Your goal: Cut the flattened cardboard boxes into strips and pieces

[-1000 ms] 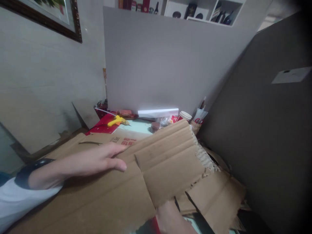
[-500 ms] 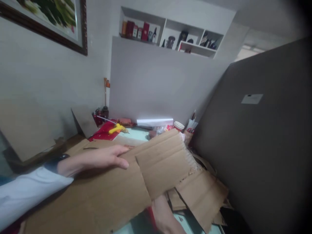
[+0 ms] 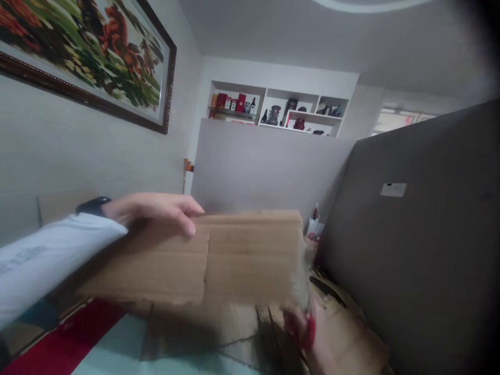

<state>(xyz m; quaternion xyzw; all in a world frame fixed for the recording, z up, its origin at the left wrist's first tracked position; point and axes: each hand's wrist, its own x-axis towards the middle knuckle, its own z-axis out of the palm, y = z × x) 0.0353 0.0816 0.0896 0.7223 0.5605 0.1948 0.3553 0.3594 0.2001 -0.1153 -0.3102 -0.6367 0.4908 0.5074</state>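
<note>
A large sheet of brown cardboard is held up in front of me, with a crease down its middle and a rough right edge. My left hand grips its top edge at the left, thumb on the near face and fingers behind. At the lower right corner is my right hand, blurred, with something red at it; its fingers are partly hidden by the board and seem closed on it. Under the sheet, more cardboard pieces lie on the pale green table surface.
A pile of torn cardboard lies at the right beside a tall dark grey panel. A red cloth covers the table's left part. Behind stand a grey partition and wall shelves; a framed picture hangs at the left.
The cardboard has been lifted and tilted upright, hiding the yellow tool and items behind it. My right hand has moved right to its corner. The view has tipped upward.
</note>
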